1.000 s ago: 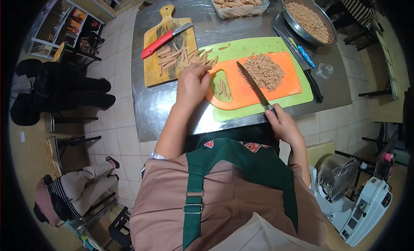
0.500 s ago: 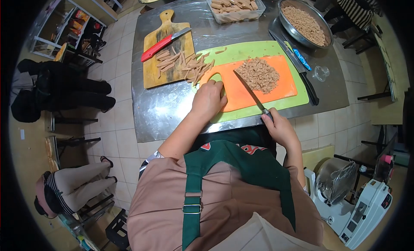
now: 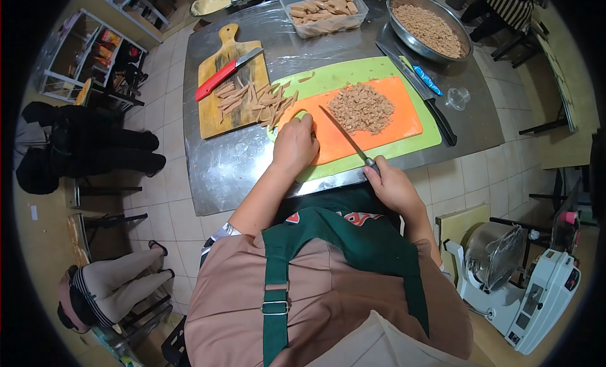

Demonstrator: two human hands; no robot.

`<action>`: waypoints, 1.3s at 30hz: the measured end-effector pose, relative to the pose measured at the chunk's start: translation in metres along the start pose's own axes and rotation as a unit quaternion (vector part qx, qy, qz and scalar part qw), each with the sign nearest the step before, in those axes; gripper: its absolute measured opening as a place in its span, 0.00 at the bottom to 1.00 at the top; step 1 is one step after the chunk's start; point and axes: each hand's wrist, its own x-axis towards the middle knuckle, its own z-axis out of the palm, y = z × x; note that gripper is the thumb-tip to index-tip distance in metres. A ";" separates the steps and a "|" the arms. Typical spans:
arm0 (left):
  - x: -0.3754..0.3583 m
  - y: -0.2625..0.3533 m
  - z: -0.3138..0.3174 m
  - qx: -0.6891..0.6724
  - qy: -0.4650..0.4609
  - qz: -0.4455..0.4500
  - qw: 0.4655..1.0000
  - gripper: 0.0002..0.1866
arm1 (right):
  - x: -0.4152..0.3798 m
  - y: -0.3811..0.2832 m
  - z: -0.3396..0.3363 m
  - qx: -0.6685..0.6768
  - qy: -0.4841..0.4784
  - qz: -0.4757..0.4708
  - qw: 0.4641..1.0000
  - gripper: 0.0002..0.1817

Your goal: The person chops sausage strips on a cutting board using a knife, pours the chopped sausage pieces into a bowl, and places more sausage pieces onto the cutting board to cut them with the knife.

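Note:
My right hand (image 3: 392,184) is closed around the dark handle of a knife (image 3: 344,133). Its blade slants up and left over an orange cutting board (image 3: 404,118), the tip just left of a heap of finely chopped light-brown food (image 3: 361,108). My left hand (image 3: 295,143) has its fingers curled over the left end of that board, by the handle hole. Under the orange board lies a larger green cutting board (image 3: 353,69). Thin brown strips (image 3: 255,102) spill from a wooden board (image 3: 211,70) toward my left hand. A red-handled knife (image 3: 227,75) rests across the wooden board.
A clear tub (image 3: 325,27) of brown pieces and a metal bowl (image 3: 464,45) of chopped bits stand at the back of the metal table (image 3: 214,171). A black-handled knife (image 3: 435,111), a blue-handled tool (image 3: 428,81) and a small clear cup (image 3: 457,98) lie right. Other people stand around; a mixer-like machine (image 3: 536,304) is lower right.
The whole view has shifted, so the table and boards appear farther left. Both hands keep their holds; the knife tip sits very slightly farther left of the heap.

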 end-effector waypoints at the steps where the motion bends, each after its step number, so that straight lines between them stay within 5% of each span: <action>1: 0.000 0.000 0.000 0.000 0.000 0.002 1.000 0.06 | 0.002 0.000 0.000 0.001 0.002 0.000 1.000 0.18; 16: 0.018 0.001 -0.022 -0.095 -0.068 -0.054 0.992 0.13 | 0.008 0.013 -0.009 -0.017 0.031 0.022 0.999 0.18; 21: 0.027 0.002 0.002 -0.102 -0.019 0.088 0.991 0.11 | 0.006 0.010 -0.009 -0.007 0.030 0.031 0.999 0.18; 25: 0.023 0.003 -0.004 -0.158 -0.057 0.011 0.986 0.17 | 0.000 0.005 -0.011 -0.006 0.028 0.041 0.999 0.19; 28: 0.020 -0.003 -0.012 -0.120 -0.055 0.065 0.989 0.22 | -0.002 0.004 -0.010 -0.008 0.021 0.037 0.999 0.19; 34: 0.013 -0.001 -0.012 -0.140 -0.086 0.006 0.986 0.27 | -0.004 -0.001 -0.008 -0.033 0.030 0.016 0.999 0.18; 39: 0.011 0.002 0.005 -0.135 0.010 0.026 0.990 0.22 | -0.006 -0.008 -0.011 -0.061 0.023 0.034 0.997 0.18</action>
